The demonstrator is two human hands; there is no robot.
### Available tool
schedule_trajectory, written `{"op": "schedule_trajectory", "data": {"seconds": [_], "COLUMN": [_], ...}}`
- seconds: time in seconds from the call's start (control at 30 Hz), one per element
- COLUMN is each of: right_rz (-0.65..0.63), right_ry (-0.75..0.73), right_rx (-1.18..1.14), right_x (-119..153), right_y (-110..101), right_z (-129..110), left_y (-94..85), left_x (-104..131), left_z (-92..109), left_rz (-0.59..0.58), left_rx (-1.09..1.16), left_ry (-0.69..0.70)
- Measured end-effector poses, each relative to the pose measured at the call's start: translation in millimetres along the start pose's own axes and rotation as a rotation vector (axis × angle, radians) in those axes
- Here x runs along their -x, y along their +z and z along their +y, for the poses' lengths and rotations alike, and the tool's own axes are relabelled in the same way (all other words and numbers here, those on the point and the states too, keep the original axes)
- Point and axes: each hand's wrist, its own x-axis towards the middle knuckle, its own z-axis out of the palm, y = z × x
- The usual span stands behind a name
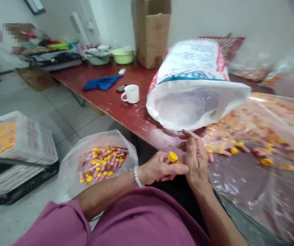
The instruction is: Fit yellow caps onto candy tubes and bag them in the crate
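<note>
My left hand (159,167), with a bead bracelet at the wrist, is closed around small yellow-capped tubes (172,157); at least two yellow caps stick out of the grip. Its thumb tip touches the palm side of my right hand (196,162). Those right fingers are stretched out and slightly apart, and I see nothing held in them. A clear plastic bag (68,171) down to the left holds many pink tubes with yellow caps. More loose yellow-capped pink tubes (266,161) lie on plastic sheeting at the right. In front of my hands, a white woven sack (200,116) lies with its mouth facing me.
On the red table (106,99) are a white mug (131,94), a blue cloth (102,83), a green basin (123,56) and a cardboard box (157,41). White crates (34,140) stand on the floor at left, the upper one filled with yellow-orange pieces.
</note>
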Motion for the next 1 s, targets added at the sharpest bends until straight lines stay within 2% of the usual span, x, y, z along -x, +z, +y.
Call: {"op": "schedule_trajectory", "data": {"seconds": [0.1,0.2,0.3,0.37,0.5,0.63,0.73,0.8,0.9,1.0], "right_rz": [-0.200,-0.452,-0.664,-0.736,-0.792,-0.816,-0.803,-0.787,-0.774,-0.825], "right_ry": [0.032,0.117,0.309,0.478,0.750,0.770,0.752,0.737,0.727,0.683], "right_rx": [0.038,0.109,0.172,0.177,-0.036,-0.202,-0.349,-0.470,-0.615,-0.724], "right_x": [3,13,29,41,60,56,37,21,2,-9], "right_y": [30,60,90,107,126,135,146,158,182,206], "right_z": [3,12,29,42,57,44,25,7,-25,-56], "left_y": [-59.3,-124.5,-176.1,-198.1,-221.2,-235.7,-243.6,-247.6,-254.9,-264.6], "left_x": [50,94,117,126,149,197,234,250,264,275], "left_z": [0,-18,-49,-69,-97,-117,-125,-120,-100,-78], "left_rz": [0.398,0.755,0.927,0.975,1.061,1.135,1.153,1.177,1.238,1.442], "left_rx": [-0.186,-0.429,-0.602,-0.696,-0.891,-1.300,-1.454,-1.540,-1.559,-1.446], "left_ry": [-0.026,-0.113,-0.157,-0.176,-0.182,-0.185,-0.234,-0.328,-0.497,-0.516]}}
